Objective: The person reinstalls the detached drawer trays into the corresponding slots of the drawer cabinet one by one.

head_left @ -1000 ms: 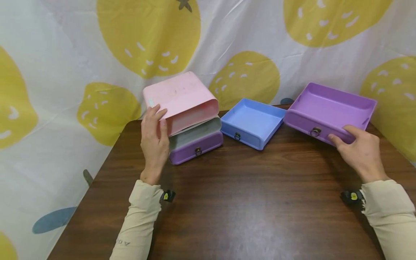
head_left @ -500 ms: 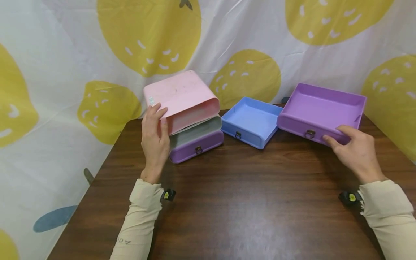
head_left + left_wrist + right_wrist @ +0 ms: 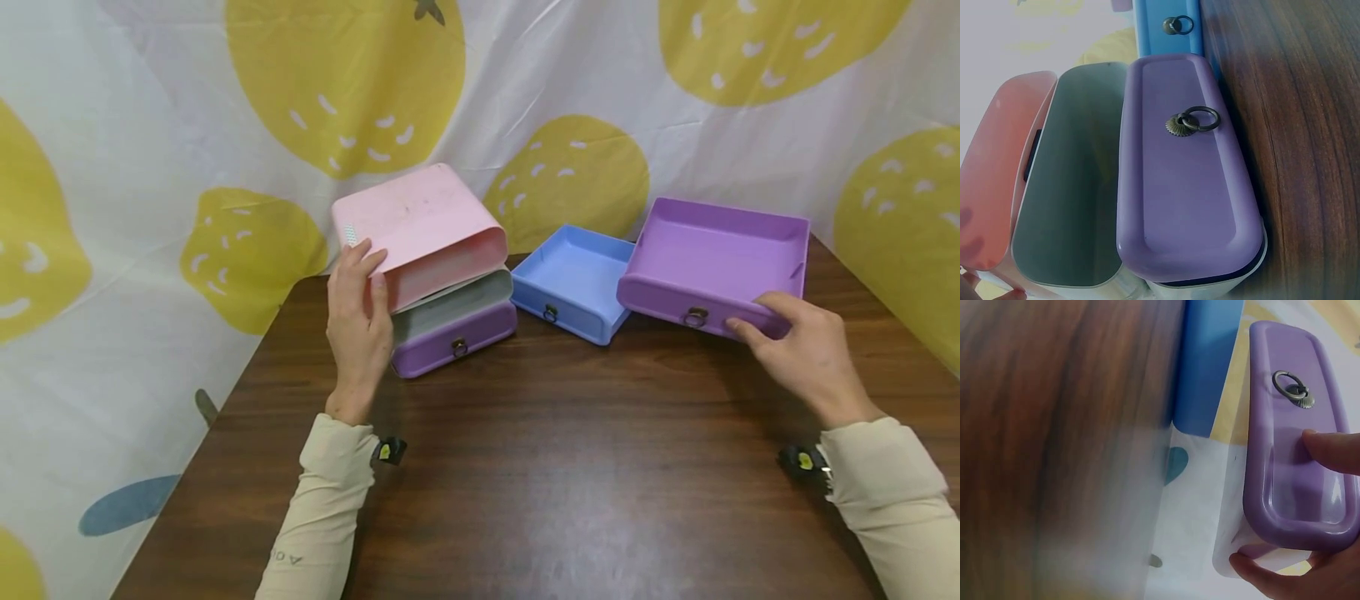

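Head view: we see our right hand (image 3: 806, 350) gripping the loose purple plastic drawer (image 3: 712, 262), raised; our flat left hand (image 3: 358, 321) steadies the pink plastic cabinet shell (image 3: 420, 225), upper slot vacant.

Blue tray, dark table, fruit-print cloth

From my remote seat I see a blue drawer tray (image 3: 573, 282) lying open side up on the dark wooden table (image 3: 540, 467), a small ring pull (image 3: 551, 313) on its front. Behind the table hangs a white cloth (image 3: 120, 167) printed with big yellow strawberries (image 3: 345, 75), with bluish leaf shapes (image 3: 127, 504) lower left.
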Motion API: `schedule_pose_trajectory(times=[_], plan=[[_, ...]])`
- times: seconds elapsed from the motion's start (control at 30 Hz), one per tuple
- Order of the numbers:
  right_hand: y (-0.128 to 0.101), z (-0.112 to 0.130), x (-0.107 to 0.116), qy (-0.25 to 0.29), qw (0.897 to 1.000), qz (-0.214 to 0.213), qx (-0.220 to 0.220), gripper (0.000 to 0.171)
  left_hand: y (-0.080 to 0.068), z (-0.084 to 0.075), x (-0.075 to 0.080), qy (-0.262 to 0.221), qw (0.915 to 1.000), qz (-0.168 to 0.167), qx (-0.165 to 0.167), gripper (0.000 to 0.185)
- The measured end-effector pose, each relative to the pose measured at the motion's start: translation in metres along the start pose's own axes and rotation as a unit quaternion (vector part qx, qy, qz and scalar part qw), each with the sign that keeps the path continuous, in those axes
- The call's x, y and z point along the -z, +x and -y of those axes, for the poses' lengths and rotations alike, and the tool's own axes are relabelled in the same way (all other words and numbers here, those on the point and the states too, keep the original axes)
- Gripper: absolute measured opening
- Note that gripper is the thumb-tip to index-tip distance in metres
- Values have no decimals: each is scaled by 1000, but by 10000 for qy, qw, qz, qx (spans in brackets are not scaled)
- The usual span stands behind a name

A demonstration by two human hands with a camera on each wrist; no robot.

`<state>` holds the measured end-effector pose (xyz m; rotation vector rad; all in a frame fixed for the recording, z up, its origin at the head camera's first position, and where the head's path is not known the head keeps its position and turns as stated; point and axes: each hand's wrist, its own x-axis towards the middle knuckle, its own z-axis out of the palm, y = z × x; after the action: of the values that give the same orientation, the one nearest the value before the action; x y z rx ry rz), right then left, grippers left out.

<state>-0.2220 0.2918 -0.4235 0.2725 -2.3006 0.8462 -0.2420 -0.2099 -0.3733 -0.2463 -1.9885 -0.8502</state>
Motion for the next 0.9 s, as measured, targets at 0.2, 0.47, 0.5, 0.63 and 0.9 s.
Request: schedule_pose_trajectory(times=[0.2,0.47,0.5,0.63,0.9], plan=[[-1,7,-4,38,9997,-20,220,20,1,0,-1,-12,10000,18,-3,30],[-3,15,-12,177,9993,122,306,21,-1,2,3,-1,10000,-44,6,29],[-2,16,-13,192,9993,128,296,20,-1,3,4,-16,10000,-52,-18,29],[-2,18,-14,216,9993,114,295,19,1,3,5,-23,10000,-58,-71,29],[-1,19,-14,300,9990,-20,317,20,2,3,2,19,10000,-26,-47,30]])
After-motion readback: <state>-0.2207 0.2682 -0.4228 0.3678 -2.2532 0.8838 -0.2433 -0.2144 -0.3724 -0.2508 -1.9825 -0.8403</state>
